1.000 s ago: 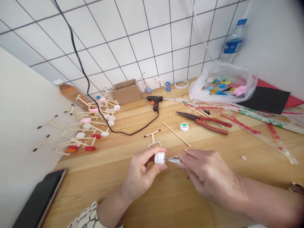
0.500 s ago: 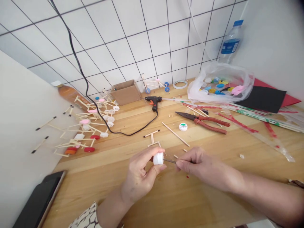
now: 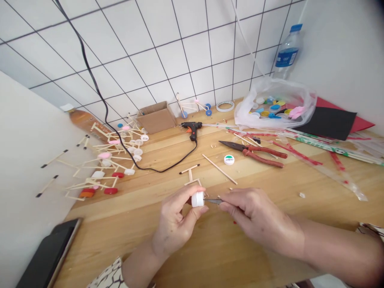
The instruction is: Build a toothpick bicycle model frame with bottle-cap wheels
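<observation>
Between the thumb and fingers of my left hand (image 3: 177, 222) is a white bottle cap (image 3: 198, 199), turned on its side. My right hand (image 3: 264, 220) grips a pointed metal blade (image 3: 213, 201), its tip touching the cap's right face; the rest of the tool is hidden in the fingers. Just beyond the cap lies a small frame of wooden sticks (image 3: 190, 176) with a black-tipped crossbar. A thin wooden stick (image 3: 219, 169) and a white cap with a green print (image 3: 229, 159) lie farther back.
Red-handled pliers (image 3: 252, 153) and a black glue gun (image 3: 192, 129) with its cord lie behind my hands. Several stick-and-cap models (image 3: 111, 160) crowd the left. A plastic bag of caps (image 3: 274, 110) stands back right, a phone (image 3: 51, 256) front left.
My right hand has turned, showing the blade's broad side, with the tip still at the cap. My left hand keeps the cap nearly in place. The whole view has shifted slightly.
</observation>
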Demonstrator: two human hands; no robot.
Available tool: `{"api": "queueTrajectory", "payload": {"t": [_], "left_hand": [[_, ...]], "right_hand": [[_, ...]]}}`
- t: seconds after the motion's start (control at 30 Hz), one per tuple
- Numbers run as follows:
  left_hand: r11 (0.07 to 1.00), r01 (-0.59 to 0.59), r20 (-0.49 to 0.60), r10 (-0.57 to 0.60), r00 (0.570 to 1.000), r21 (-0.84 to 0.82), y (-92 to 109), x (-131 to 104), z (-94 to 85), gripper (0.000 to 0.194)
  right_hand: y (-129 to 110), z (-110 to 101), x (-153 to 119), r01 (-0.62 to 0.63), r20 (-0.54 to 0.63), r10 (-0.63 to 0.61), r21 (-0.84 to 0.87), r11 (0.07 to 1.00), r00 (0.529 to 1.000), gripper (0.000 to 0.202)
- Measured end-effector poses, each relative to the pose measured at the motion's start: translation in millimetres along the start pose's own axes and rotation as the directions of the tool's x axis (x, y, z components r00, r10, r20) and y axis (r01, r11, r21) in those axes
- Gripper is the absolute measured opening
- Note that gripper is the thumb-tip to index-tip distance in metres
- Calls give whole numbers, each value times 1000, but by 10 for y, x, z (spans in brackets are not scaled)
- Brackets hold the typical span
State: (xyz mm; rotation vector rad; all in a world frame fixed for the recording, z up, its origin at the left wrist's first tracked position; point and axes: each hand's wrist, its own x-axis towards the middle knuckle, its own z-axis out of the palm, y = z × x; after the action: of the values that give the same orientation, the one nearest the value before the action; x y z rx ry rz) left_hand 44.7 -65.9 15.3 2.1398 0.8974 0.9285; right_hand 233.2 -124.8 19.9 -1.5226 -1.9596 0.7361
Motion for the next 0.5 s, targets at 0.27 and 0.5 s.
{"api": "queueTrajectory", "payload": {"t": [0.27,0.5], "left_hand": [[993,-91,-42,94,995,74,11,3,-20,26],[970,164,41,-159,986,-180,-32,-9,-7,21]], "right_hand": [[-18,-60,89,-441,392,257,510,738,884,32],[12,-10,-15,221,-110,-278,-367,903,954,29]]}}
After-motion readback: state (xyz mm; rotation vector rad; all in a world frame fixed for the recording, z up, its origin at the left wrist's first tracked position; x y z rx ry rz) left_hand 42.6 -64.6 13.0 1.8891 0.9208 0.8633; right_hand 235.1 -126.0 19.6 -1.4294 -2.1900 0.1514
